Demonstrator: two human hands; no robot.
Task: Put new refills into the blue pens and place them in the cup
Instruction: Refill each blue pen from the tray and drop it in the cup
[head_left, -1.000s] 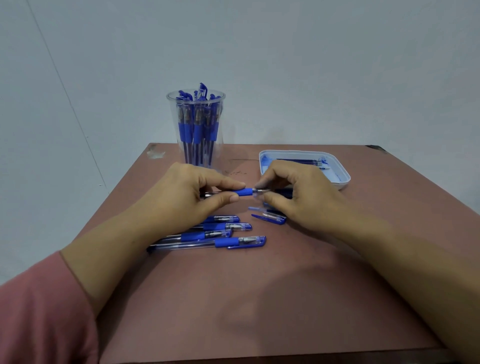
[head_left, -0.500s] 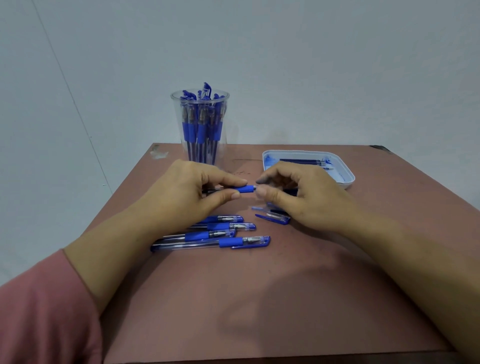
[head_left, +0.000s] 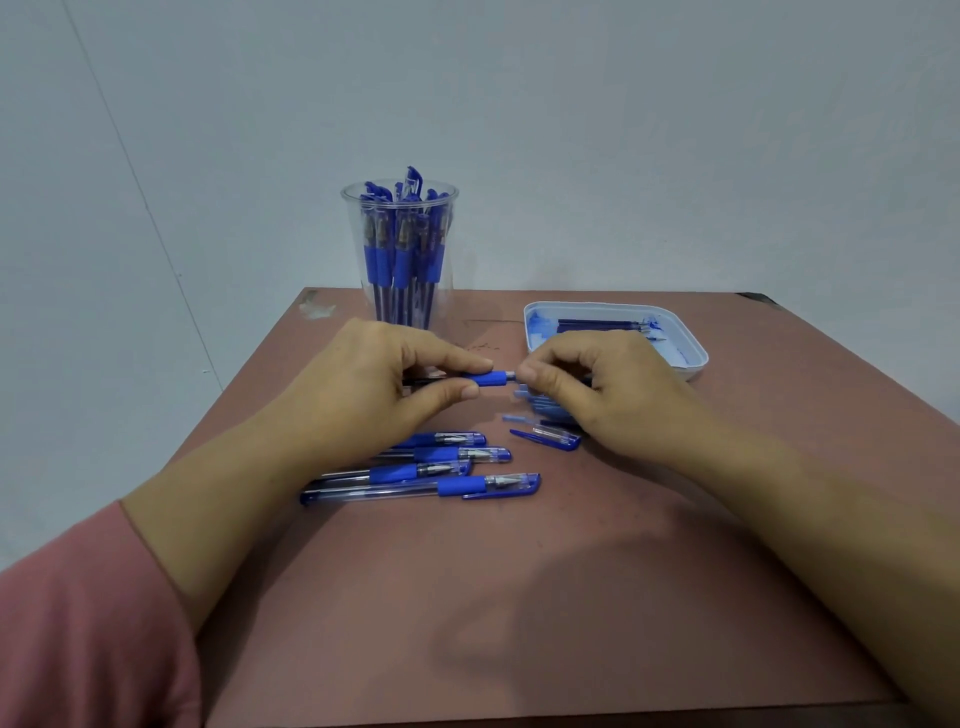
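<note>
Left hand (head_left: 363, 387) grips the pen (head_left: 491, 378); right hand (head_left: 597, 395) pinches its tip — fingers curled.

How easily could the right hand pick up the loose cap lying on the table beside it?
Probably yes, once freed: the cap lies bare beside the right hand, but its fingers pinch the pen at its tip.

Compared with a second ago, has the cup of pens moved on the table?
No. The cup keeps the same gap to the white tray and to the back edge of the table.
</note>
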